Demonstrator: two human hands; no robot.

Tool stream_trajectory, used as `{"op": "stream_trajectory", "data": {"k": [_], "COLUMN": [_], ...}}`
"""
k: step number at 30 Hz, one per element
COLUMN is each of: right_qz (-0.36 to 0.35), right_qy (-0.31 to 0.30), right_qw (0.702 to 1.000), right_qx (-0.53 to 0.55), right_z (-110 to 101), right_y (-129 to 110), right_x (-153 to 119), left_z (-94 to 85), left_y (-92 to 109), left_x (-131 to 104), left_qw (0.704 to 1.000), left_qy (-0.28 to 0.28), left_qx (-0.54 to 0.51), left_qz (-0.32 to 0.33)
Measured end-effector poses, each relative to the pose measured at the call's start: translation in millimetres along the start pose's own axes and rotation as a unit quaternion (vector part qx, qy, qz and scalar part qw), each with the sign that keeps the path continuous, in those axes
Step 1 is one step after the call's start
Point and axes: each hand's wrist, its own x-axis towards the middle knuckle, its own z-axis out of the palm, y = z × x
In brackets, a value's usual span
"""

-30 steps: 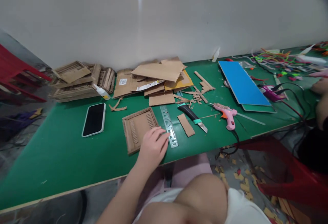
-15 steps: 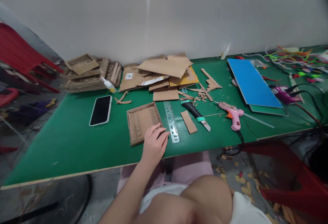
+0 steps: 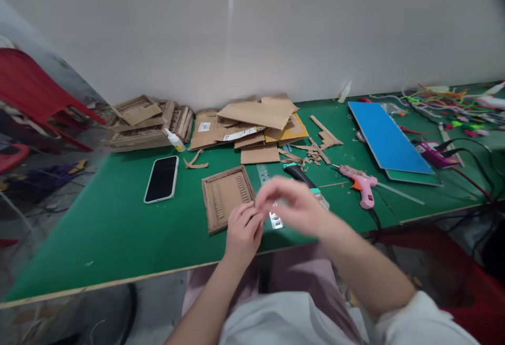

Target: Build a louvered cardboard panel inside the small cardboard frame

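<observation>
A shallow cardboard tray (image 3: 228, 195) with raised edges and two ribbed strips lies on the table. At its lower right corner is my left hand (image 3: 243, 229), fingers bent and close together; their tips hide whatever they hold. My right hand (image 3: 294, 204), a little blurred, has thumb and fingers drawn together at my left fingertips. Anything pinched there is too small to make out. Under my right hand lies a clear ruler (image 3: 276, 221), partly covered. The utility knife (image 3: 300, 174) is beyond that hand, its blade partly hidden.
A phone (image 3: 161, 179) lies left of the tray. Behind are stacked cardboard frames (image 3: 145, 124), a glue bottle (image 3: 175, 140), cardboard sheets (image 3: 256, 113) and scraps (image 3: 311, 153). At right are a pink glue gun (image 3: 361, 184), a blue board (image 3: 389, 134) and cables (image 3: 471, 150).
My right hand has come in from below and reached my left fingertips, covering the ruler's middle and the small cardboard piece. My left hand stays at the tray's corner. The view has tilted up slightly.
</observation>
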Motion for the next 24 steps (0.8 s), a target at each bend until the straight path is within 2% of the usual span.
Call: {"op": "stream_trajectory", "data": {"k": [1, 2, 3, 4, 5, 6, 8, 11, 16, 24], "right_qz": [0.043, 0.093, 0.159, 0.238, 0.312, 0.346, 0.388, 0.444, 0.469, 0.447], "right_qy": [0.100, 0.171, 0.212, 0.212, 0.188, 0.180, 0.158, 0.129, 0.108, 0.096], "right_qw": [0.984, 0.943, 0.882, 0.809, 0.735, 0.708, 0.688, 0.669, 0.662, 0.683], "right_qx": [-0.138, -0.271, -0.390, -0.494, -0.573, -0.588, -0.592, -0.582, -0.575, -0.569], "right_z": [-27, -56, -83, -109, -131, -149, -172, -184, -182, -178], "right_y": [15, 30, 46, 60, 73, 85, 103, 119, 134, 138], "right_x": [7, 13, 17, 19, 20, 19, 18, 18, 22, 18], "left_z": [-0.7, -1.5, -2.2, -2.9, -3.5, -3.9, -4.3, -4.1, -3.4, -2.9], "left_y": [1, 2, 3, 5, 6, 6, 7, 6, 6, 5], "left_x": [1, 2, 3, 4, 5, 5, 6, 5, 3, 3], "left_qw": [1.000, 1.000, 0.999, 0.998, 0.998, 0.998, 0.998, 0.997, 0.997, 0.997], "left_qy": [0.014, 0.031, 0.047, 0.055, 0.059, 0.062, 0.070, 0.077, 0.077, 0.074], "left_qx": [-0.001, 0.000, 0.000, -0.002, -0.004, -0.004, -0.002, 0.002, -0.004, -0.017], "left_qz": [0.001, 0.000, 0.000, 0.002, 0.003, 0.002, -0.003, -0.008, -0.002, -0.004]}}
